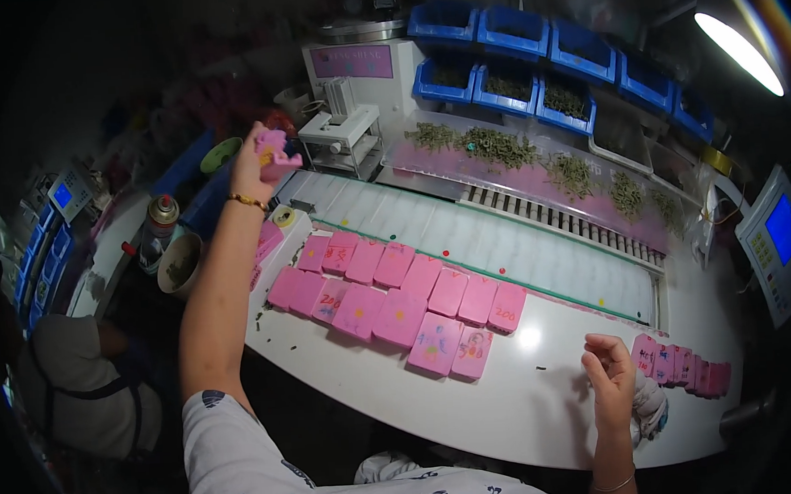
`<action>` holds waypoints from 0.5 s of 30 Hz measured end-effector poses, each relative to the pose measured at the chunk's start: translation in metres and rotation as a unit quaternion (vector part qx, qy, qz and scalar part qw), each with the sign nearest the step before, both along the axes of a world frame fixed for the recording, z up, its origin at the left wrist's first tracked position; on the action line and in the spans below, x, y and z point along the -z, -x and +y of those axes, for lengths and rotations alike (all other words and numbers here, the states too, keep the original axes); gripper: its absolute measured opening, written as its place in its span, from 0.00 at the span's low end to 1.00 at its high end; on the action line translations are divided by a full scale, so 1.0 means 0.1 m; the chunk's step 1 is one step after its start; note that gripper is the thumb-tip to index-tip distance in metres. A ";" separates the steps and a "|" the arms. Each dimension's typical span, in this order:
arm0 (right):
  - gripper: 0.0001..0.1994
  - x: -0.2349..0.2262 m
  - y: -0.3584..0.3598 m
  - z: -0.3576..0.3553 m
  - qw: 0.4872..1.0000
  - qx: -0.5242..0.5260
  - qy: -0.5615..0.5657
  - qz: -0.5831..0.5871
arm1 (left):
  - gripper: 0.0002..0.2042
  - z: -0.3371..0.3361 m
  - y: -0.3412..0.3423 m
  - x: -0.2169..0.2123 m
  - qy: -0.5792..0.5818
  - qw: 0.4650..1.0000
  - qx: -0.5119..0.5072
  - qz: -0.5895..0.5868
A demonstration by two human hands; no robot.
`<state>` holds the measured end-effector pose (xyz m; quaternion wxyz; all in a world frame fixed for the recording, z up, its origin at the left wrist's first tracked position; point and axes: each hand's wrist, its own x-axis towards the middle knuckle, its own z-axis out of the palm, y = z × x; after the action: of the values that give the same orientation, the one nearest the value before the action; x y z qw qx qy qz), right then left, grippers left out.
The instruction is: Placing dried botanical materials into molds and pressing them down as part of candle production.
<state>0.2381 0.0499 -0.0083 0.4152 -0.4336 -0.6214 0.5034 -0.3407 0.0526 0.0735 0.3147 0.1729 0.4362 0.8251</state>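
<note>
My left hand is raised at the far left and closed on a pink rubber mold with a yellow mark and an uneven, bent edge. On the white table below it, several similar pink blocks lie in slanting rows, many with red or blue handwritten marks. My right hand hovers over the table's right side with its fingers loosely curled and apart, holding nothing visible. Close beside it is a pale crumpled cloth bundle, partly hidden by the wrist.
Another row of pink blocks stands at the right. A white machine stands behind a clear tray of small green pieces. Blue bins, a lamp and a control panel surround the table. A spray can stands left.
</note>
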 end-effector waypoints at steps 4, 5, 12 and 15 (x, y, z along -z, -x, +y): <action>0.14 -0.10 -0.22 0.00 0.968 0.081 -0.175 -0.161 | 0.25 0.10 -0.75 0.22 0.082 0.990 0.115 0.012; 0.14 -0.14 -0.29 -0.02 0.944 0.100 -0.221 -0.225 | 0.27 0.08 -0.98 0.26 0.089 0.986 0.141 0.015; 0.34 -0.25 -0.59 -0.05 0.829 -0.071 -0.279 -0.479 | 0.26 -0.04 -2.40 0.51 0.103 0.926 0.357 -0.061; 0.36 -0.30 -0.59 0.03 0.807 -0.097 -0.300 -0.499 | 0.28 -0.10 -2.87 0.62 0.105 0.884 0.446 -0.092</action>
<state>0.2974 0.0533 0.0215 0.1060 -0.4163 -0.9020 0.0437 -0.0538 0.0426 0.0114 0.7046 0.2387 0.3659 0.5592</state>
